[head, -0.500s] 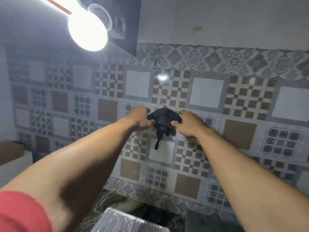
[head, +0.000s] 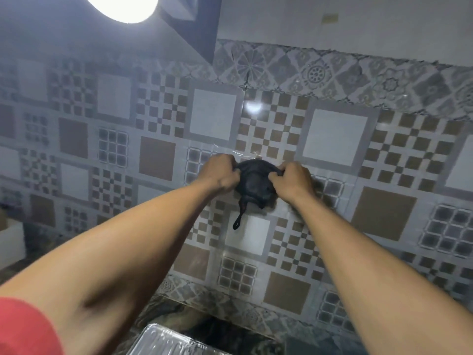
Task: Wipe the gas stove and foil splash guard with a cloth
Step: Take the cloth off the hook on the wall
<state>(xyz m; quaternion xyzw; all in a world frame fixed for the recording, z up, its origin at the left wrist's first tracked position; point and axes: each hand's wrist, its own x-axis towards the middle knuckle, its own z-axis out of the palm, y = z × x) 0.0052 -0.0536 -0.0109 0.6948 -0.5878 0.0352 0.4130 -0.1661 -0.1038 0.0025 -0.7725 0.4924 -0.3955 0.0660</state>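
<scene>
The wall [head: 332,139] behind the grip is tiled in grey, white and brown squares and checks. A band of flowered tiles [head: 317,73] runs well above the hands, with plain pale wall over it. A bright round lamp [head: 122,6] glares high up and off to the left hand's side, cut by the top edge. Far below the grip lies a dark marbled counter [head: 179,311], and nearer the person the crinkled rim of a foil guard [head: 163,339] shows. A white box [head: 11,242] sits low and far out on the left hand's side. A red sleeve [head: 23,326] covers the left upper arm.

Compared with half a second ago, the lamp sits higher in view and is now cropped. The two hands are still raised to the same patch of wall, and the left one has closed in a little on the bundle.

The cloth [head: 253,179] is dark, nearly black, bunched into a rounded lump against the tiles between the two hands. The left hand [head: 222,174] pinches its left edge with curled fingers, and the right hand [head: 291,181] grips its right edge the same way. A thin tail ending in a small loop [head: 236,224] hangs from its underside, below the left hand. Whether the cloth hangs on anything cannot be told.
</scene>
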